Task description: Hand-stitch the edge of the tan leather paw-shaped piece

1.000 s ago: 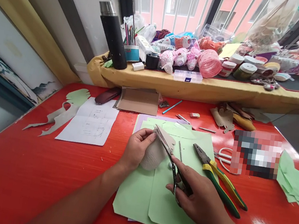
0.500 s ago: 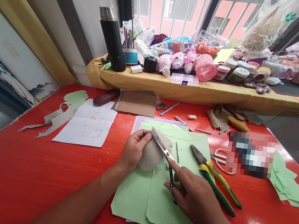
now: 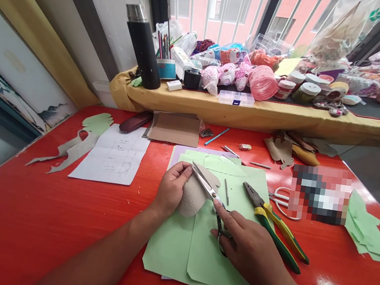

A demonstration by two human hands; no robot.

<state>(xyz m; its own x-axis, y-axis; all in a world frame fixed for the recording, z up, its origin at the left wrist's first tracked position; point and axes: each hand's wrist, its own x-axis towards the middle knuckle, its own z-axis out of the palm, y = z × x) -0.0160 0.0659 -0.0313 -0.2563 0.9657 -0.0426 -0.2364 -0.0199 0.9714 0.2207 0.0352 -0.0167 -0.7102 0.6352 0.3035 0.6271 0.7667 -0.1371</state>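
My left hand (image 3: 170, 189) pinches a beige felt-like piece (image 3: 193, 196) at its upper edge, holding it over light green paper sheets (image 3: 195, 253) on the red table (image 3: 39, 215). My right hand (image 3: 243, 250) grips the handles of a pair of scissors (image 3: 209, 193), index finger stretched along them. The blades lie nearly closed across the top of the beige piece, tips by my left thumb.
Green-and-yellow pliers (image 3: 275, 229) and white-handled scissors (image 3: 283, 201) lie right of the sheets. A white drawing sheet (image 3: 113, 155), cut scraps (image 3: 71, 146), brown card (image 3: 176, 128) and pens sit further back. A black flask (image 3: 143, 47) and craft clutter fill the yellow sill (image 3: 269, 114).
The scissor blades have closed on the beige piece's top edge since a second ago. Both hands have stayed almost in place; the view shifted slightly.
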